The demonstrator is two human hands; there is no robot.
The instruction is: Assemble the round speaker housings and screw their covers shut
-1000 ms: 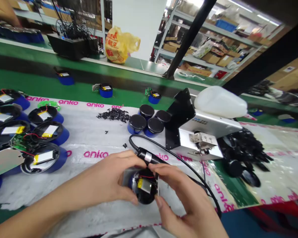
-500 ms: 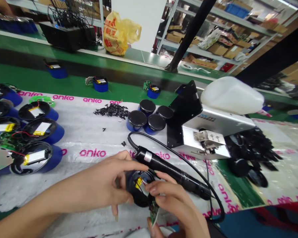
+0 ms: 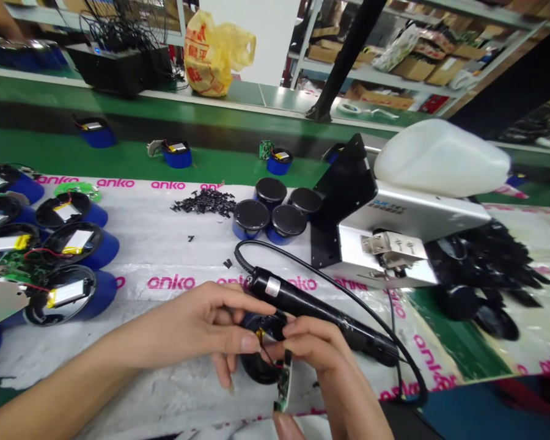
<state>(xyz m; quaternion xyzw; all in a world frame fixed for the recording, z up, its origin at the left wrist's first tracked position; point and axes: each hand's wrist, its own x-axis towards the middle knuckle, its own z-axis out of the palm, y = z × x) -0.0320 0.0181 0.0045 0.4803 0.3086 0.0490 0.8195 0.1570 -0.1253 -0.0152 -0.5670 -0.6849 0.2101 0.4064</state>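
Observation:
A round black housing (image 3: 256, 368) with a yellow-ended battery and thin wires inside stands in front of me, partly covered by my fingers. My left hand (image 3: 211, 330) curls about its left side, thumb and forefinger over the opening. In my right hand (image 3: 323, 360) a green circuit board (image 3: 283, 385) is held on edge at the housing's near right side, between thumb and fingers. Fine wires run from the board towards the housing. The fingertips of both hands nearly meet at the far rim; whether they pinch a wire there is hidden.
A black electric screwdriver (image 3: 321, 311) with a looping cable lies just behind my hands. Several lidded housings (image 3: 251, 218) stand by a screw feeder (image 3: 385, 244). Open housings (image 3: 68, 293) crowd the left. Small black parts (image 3: 205, 201) lie in a pile. Another person's hand (image 3: 0, 18) shows far left.
The left thumb has moved right, over the housing's opening. My right fingers have shifted slightly, and the circuit board now stands more upright. The view has shifted a little.

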